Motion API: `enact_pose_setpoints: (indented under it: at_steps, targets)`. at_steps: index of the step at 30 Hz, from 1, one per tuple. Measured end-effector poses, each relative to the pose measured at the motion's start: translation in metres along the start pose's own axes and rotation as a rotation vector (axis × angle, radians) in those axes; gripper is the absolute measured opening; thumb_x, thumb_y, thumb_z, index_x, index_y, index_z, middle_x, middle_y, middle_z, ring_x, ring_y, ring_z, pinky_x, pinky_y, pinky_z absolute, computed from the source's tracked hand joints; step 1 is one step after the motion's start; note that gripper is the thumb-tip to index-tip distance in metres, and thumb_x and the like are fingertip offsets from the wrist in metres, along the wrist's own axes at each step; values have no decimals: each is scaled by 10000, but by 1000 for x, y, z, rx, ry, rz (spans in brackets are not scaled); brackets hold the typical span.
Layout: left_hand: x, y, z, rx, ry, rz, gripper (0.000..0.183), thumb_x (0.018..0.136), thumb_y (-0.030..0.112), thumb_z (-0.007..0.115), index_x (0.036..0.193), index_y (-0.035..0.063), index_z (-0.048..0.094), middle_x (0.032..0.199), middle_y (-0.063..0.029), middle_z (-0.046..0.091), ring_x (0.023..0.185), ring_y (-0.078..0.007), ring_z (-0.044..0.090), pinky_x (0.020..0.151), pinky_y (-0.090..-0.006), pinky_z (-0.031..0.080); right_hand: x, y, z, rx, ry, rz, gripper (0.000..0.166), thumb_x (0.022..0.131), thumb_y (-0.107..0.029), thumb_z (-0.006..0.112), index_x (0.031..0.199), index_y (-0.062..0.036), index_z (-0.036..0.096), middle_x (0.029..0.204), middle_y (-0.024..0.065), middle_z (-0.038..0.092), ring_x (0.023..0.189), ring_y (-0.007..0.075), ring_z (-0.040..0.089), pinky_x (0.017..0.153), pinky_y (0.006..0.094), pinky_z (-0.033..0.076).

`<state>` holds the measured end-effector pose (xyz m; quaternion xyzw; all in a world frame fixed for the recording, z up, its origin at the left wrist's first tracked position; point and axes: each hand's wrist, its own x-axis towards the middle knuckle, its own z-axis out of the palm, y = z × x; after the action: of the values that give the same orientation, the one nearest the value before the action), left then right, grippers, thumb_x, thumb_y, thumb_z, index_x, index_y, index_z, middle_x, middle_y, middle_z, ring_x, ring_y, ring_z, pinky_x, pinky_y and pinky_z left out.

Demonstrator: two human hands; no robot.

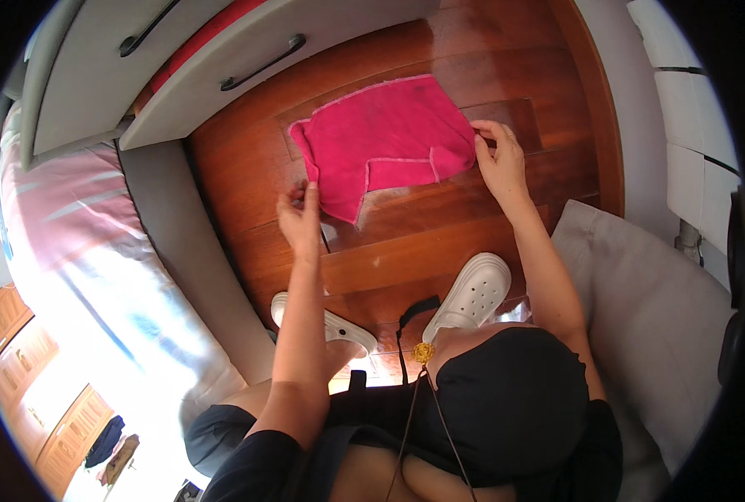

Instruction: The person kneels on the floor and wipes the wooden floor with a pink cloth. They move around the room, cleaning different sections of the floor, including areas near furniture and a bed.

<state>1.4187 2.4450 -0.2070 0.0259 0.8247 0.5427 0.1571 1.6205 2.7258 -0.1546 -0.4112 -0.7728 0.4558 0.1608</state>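
Observation:
A bright pink cloth [391,132] with pale stitched edges is spread just above the wooden floor, its lower edge folded unevenly and one flap turned over. At the cloth's left edge, my left hand [300,216] pinches the fabric between thumb and fingers; some of those fingertips are hidden. My right hand [503,160] grips the opposite side at the right corner, thumb and forefinger together on the hem. Between the two hands the cloth looks fairly flat, with a few creases. Whether its middle touches the floor I cannot tell.
Grey drawers with dark handles [263,63] stand at upper left, one partly pulled out with red fabric [200,41] showing. A bed with a patterned cover [90,213] runs along the left. Grey fabric [648,295] lies at right, below a white radiator [692,119]. My feet wear white clogs [476,288].

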Motion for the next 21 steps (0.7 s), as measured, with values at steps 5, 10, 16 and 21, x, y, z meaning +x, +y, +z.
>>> enact_pose_setpoints:
  at_steps: [5,10,16,21]
  targets:
    - [-23,10,13,626,76,116,503,757,338,849,1010,-34,624,849,-113,628,732,-223,595,656,-349,484,-22,-34,24,-449,-44,-131,392,802,-271,765,1100,-71,609,1131,144,552,1055,329,554,849,412,516]
    - [-9,2,1,195,-199,-264,276,849,215,784,976,33,619,863,-41,646,797,-127,599,678,-285,482,-31,-10,29,-513,-88,-166,299,798,-112,697,1080,-79,602,1135,124,529,1089,322,532,872,408,520]
    - [-20,35,9,-666,-110,-214,95,987,118,597,1065,80,560,1042,-48,653,926,-137,616,839,-288,521,-15,-20,2,-67,-149,-285,231,803,59,597,958,-82,694,1015,90,586,950,297,595,837,407,509]
    - [5,21,-28,-711,-60,-311,177,1007,142,554,1168,71,578,1190,-99,640,1085,-208,623,906,-344,542,-25,-54,-7,-133,-224,-369,230,751,67,614,880,-83,732,982,91,592,949,286,588,832,399,505]
